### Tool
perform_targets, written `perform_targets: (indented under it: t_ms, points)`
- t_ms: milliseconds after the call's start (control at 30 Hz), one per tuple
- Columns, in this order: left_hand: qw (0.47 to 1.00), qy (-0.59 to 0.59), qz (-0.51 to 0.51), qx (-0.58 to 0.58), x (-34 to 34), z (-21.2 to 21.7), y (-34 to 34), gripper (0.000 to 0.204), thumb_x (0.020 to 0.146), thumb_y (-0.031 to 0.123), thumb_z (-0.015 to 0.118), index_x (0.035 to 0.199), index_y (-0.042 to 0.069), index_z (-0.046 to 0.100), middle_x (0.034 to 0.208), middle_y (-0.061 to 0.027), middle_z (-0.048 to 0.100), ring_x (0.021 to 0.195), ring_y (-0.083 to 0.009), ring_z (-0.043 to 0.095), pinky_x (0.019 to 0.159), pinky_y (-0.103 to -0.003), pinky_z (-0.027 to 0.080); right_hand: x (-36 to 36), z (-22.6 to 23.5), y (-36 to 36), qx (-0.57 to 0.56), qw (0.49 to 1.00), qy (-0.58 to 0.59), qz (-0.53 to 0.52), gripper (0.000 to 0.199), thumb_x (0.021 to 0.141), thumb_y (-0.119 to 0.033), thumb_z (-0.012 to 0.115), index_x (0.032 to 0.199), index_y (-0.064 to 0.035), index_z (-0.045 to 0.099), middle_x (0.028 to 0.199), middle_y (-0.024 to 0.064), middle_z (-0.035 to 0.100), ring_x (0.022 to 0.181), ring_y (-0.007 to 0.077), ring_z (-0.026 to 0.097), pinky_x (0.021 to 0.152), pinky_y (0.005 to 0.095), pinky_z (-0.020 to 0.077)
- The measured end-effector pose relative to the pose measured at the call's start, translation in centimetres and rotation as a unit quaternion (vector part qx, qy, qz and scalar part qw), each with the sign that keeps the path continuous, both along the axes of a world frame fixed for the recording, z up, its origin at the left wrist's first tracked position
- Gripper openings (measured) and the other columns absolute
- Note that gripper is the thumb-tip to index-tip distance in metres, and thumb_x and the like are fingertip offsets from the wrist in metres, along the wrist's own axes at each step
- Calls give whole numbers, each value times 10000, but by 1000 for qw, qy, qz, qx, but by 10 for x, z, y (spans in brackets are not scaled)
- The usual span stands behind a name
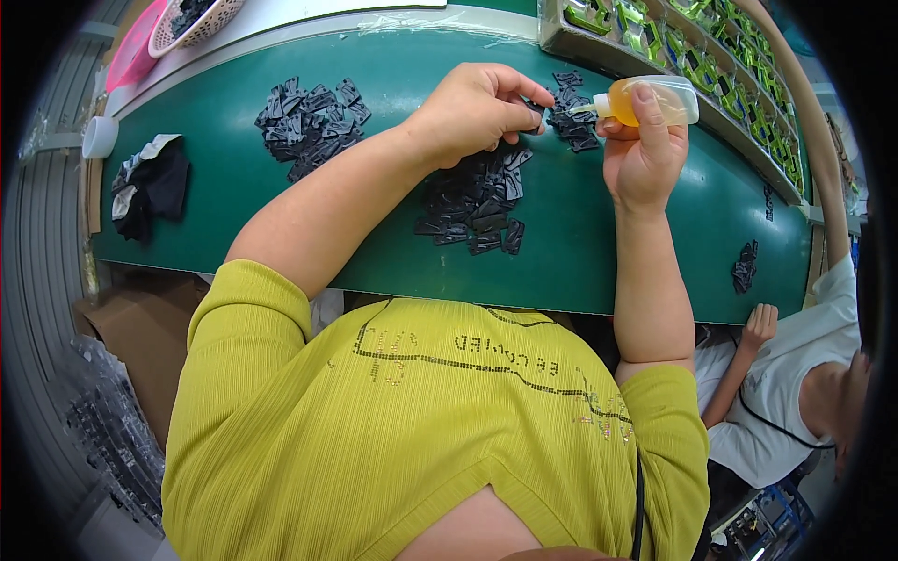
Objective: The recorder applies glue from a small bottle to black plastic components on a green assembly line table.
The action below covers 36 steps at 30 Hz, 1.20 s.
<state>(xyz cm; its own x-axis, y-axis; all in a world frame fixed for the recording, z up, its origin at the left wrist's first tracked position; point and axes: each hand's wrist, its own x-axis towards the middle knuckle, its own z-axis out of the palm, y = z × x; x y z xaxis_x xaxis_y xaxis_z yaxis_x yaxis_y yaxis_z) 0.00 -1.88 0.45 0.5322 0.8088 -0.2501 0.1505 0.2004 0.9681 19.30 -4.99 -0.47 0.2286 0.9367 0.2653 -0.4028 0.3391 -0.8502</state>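
My left hand (475, 112) is closed in a pinch on a small black plastic part (534, 114). In my right hand (645, 154) is a clear squeeze bottle (669, 98) with amber liquid inside. The bottle lies nearly level, its thin nozzle pointing left toward the black part, with a small gap between them. Below my left hand spreads a pile of flat black plastic parts (477, 201). Another such pile (313, 122) lies to the left, and a smaller heap (572, 112) sits between my hands.
Trays of bright green and black pieces (692, 65) line the far right of the green table (393, 257). A dark cloth (150, 192) and a white cup (99, 137) are at the left. Baskets (192, 23) stand far left. A person in white (795, 374) sits at the right.
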Motion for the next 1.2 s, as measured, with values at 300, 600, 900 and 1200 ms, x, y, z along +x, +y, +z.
perform_targets:
  t_ms: [300, 600, 900, 1200]
  points:
    - [998, -19, 26, -59, 1, 1, 0, 289, 796, 64, 659, 1039, -52, 554, 819, -104, 644, 646, -140, 646, 534, -212, 507, -5, 1, -1, 28, 994, -100, -17, 136, 859, -138, 631, 928, -28, 589, 834, 72, 622, 668, 155, 598, 528, 268, 486]
    - [998, -11, 19, -54, 2, 2, -2, 281, 781, 68, 673, 1019, -43, 573, 812, -99, 645, 643, -134, 646, 561, -209, 517, -7, 0, -2, 51, 989, -139, -29, 153, 857, -131, 643, 938, -6, 608, 851, 85, 636, 699, 159, 617, 526, 254, 496]
    - [999, -13, 14, -51, 2, 1, -2, 265, 783, 73, 669, 1008, -36, 582, 802, -91, 644, 632, -130, 640, 565, -210, 511, -7, -1, -2, 52, 986, -156, -31, 153, 860, -123, 638, 940, 4, 614, 852, 87, 641, 700, 154, 620, 516, 248, 495]
    - [999, -7, 10, -50, 3, 1, -2, 252, 789, 76, 664, 1002, -36, 590, 809, -93, 648, 643, -133, 641, 574, -214, 512, -7, -2, -1, 43, 983, -174, -33, 149, 859, -127, 641, 937, -2, 619, 856, 79, 642, 710, 151, 624, 513, 243, 495]
